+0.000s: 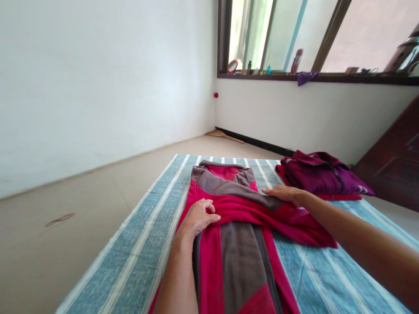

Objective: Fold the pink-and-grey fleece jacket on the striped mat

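A red and grey jacket (242, 253) lies lengthwise on the striped cloth, its grey collar at the far end. One red and grey sleeve is laid across its body, and the sleeve's red end sticks out past the right side. My left hand (200, 214) rests on the left part of the crossing sleeve, its fingers lightly curved and the thumb apart. Flat on the grey band of the same sleeve, near the jacket's right edge, lies my right hand (284, 194) with fingers stretched out. The lower end of the jacket runs out of view.
A blue cloth with white stripes (147, 237) covers the surface. At its far right sits a stack of folded purple clothes (316, 174) over red ones. Behind are a broom (224, 135) on the floor, a window sill (278, 77) with bottles, and a dark wooden panel (393, 161).
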Motion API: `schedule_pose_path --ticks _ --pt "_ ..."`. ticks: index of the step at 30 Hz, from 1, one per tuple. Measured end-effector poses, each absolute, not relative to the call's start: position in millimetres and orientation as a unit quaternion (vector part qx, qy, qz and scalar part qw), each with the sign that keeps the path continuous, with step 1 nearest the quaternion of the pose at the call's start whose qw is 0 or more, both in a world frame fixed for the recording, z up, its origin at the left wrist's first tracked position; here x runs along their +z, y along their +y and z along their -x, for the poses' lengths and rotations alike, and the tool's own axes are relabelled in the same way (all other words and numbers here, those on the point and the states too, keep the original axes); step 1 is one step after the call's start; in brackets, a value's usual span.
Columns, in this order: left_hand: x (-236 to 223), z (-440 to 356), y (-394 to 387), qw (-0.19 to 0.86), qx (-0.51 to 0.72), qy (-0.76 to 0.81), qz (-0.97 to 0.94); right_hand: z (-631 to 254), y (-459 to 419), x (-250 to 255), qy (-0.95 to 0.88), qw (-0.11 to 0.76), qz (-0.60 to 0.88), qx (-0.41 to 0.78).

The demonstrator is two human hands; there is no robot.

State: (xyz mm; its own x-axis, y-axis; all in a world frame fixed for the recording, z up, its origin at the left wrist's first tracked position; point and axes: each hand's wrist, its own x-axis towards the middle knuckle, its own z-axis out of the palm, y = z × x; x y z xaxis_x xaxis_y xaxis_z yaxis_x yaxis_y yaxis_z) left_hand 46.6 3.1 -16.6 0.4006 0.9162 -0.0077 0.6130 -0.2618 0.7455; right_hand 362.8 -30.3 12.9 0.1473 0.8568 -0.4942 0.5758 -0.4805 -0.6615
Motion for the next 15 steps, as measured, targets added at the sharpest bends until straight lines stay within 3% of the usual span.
schedule_pose_path --ticks 9,15 --pt "-17 -46 3 0.340 0.232 0.488 -0.769 -344 -20 19 -0.503 0.108 0.711 0.479" --pt "-13 -49 1 0.338 0.226 0.501 -0.764 -352 -13 13 -0.514 0.121 0.741 0.415"
